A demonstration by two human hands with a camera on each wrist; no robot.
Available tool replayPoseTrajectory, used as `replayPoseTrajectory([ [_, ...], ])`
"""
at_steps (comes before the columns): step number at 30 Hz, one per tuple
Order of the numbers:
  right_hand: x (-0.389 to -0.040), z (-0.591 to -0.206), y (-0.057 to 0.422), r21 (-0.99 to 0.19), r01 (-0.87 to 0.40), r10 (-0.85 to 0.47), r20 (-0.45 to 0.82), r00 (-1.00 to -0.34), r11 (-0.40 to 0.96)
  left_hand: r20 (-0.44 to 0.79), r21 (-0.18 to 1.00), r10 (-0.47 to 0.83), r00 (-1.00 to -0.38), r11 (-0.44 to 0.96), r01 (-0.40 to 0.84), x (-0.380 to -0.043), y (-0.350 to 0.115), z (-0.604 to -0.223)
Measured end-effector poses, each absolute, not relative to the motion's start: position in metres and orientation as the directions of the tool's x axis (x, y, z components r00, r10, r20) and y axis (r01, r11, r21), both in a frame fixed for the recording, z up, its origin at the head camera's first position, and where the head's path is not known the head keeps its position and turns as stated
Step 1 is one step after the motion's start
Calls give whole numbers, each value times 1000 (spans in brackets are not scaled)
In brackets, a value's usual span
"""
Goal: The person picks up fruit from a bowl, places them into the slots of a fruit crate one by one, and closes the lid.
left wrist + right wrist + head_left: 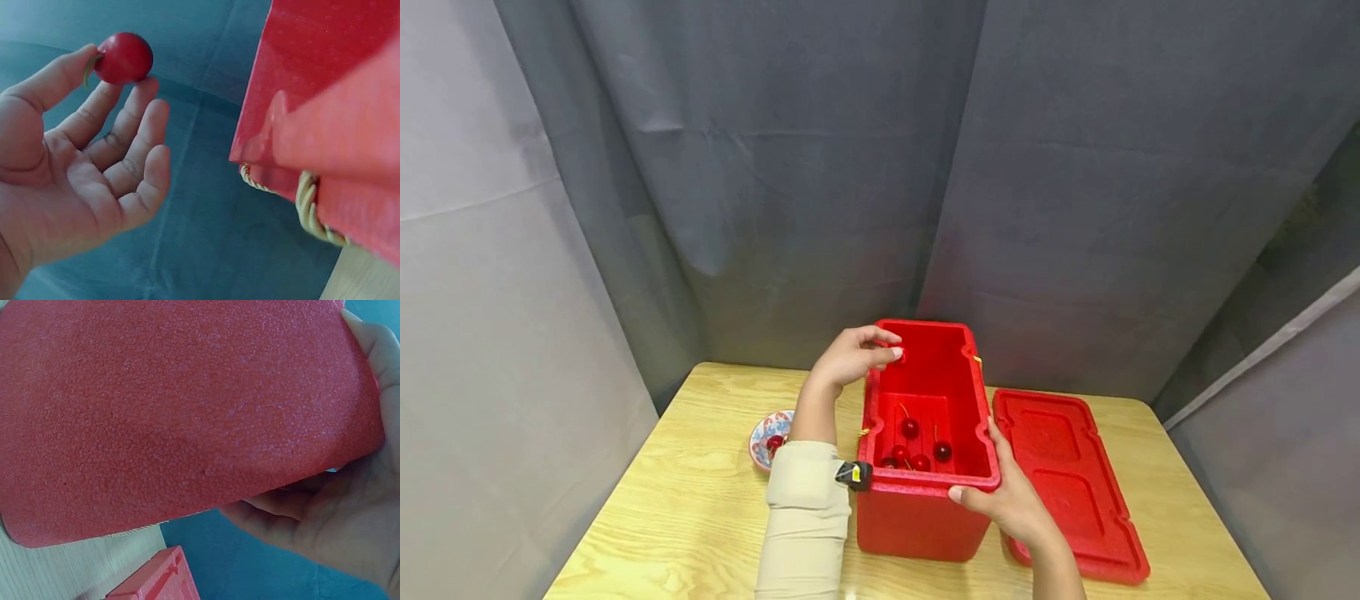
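Observation:
Between the thumb and fingertips of my left hand [850, 357] a red cherry [125, 58] is pinched, its short green stem beside the thumb. The hand is above the far left rim of a red foam box [917, 529], which stands lidless. Several dark red cherries [910, 427], some with stems, lie on the box floor. My right hand [1011, 504] grips the box's near right corner, thumb on the front face and fingers along the right side. In the right wrist view the textured box wall fills most of the picture and hides part of those fingers.
Left of the box, a patterned plate [757, 433] holds at least one cherry [774, 442], partly covered by my left arm. The red lid [1075, 492] lies on the wooden table [685, 500] at the right. A yellow rope [307, 206] loops at the box's side. Grey curtains [820, 208] surround the table.

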State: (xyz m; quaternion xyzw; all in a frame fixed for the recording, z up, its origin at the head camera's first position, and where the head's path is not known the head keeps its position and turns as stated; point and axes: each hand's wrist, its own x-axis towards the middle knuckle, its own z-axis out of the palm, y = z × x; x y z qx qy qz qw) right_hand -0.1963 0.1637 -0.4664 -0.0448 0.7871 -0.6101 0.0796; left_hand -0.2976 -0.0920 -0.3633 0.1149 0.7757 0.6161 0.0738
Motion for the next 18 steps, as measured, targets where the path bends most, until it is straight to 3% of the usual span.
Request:
replayPoseTrajectory([
  [18, -194, -464, 165, -971, -7, -185, -38, -982, 239, -202, 960, 284, -937, 249, -132, -332, -72, -370],
])
